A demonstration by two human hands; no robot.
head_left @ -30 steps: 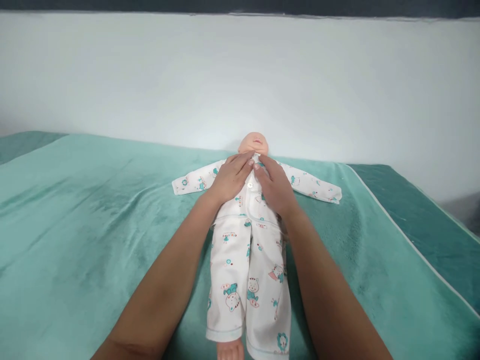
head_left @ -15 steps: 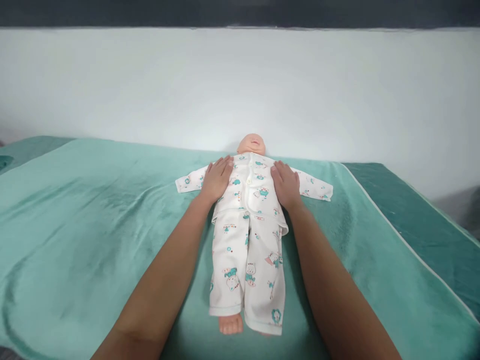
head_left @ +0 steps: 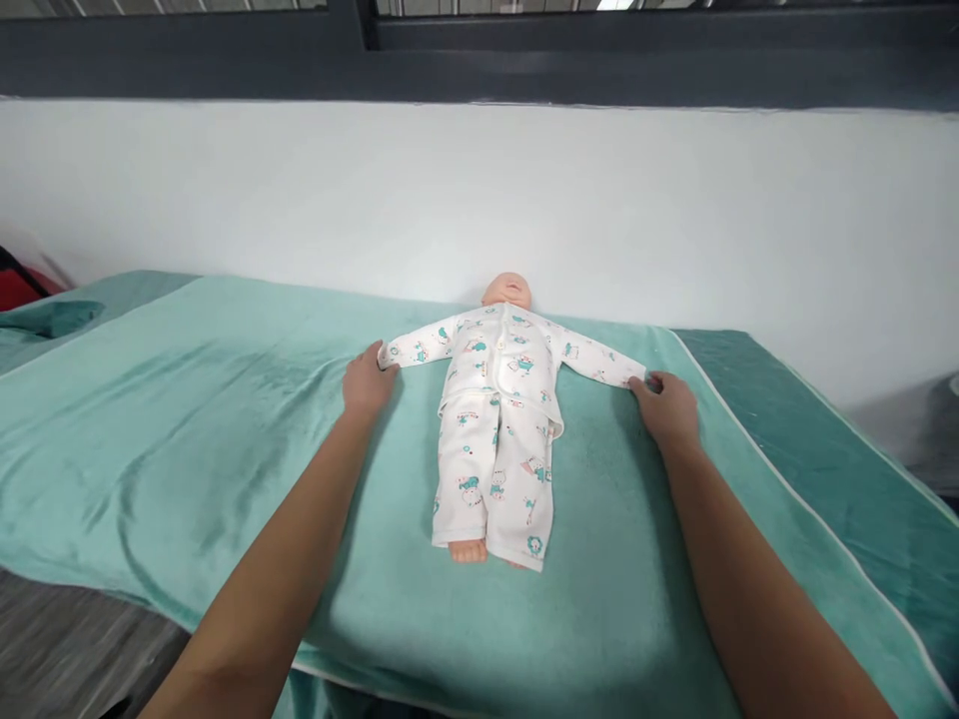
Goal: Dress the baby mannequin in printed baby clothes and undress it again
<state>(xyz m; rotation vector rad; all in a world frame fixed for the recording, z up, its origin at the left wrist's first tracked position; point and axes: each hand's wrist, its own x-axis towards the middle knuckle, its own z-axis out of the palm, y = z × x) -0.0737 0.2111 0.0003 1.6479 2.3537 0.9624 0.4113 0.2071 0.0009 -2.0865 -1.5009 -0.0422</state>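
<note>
A baby doll lies on its back, dressed in a white printed pajama top and matching pants. Both sleeves stretch out sideways. My left hand pinches the cuff of the left-hand sleeve. At the other side, my right hand grips the end of the right-hand sleeve between thumb and fingers. The doll's own hands are hidden in the sleeves. One bare foot shows below a pant leg, and only a sliver of the other.
A green blanket covers the bed under the doll, with a darker green cloth at the right. Behind stands a white wall below a dark frame. Wooden floor shows lower left, a red item far left.
Both hands have left the sides of the doll's chest and moved outward to the sleeve ends, closing on the cuffs. The view has pulled back, showing more floor and frame.
</note>
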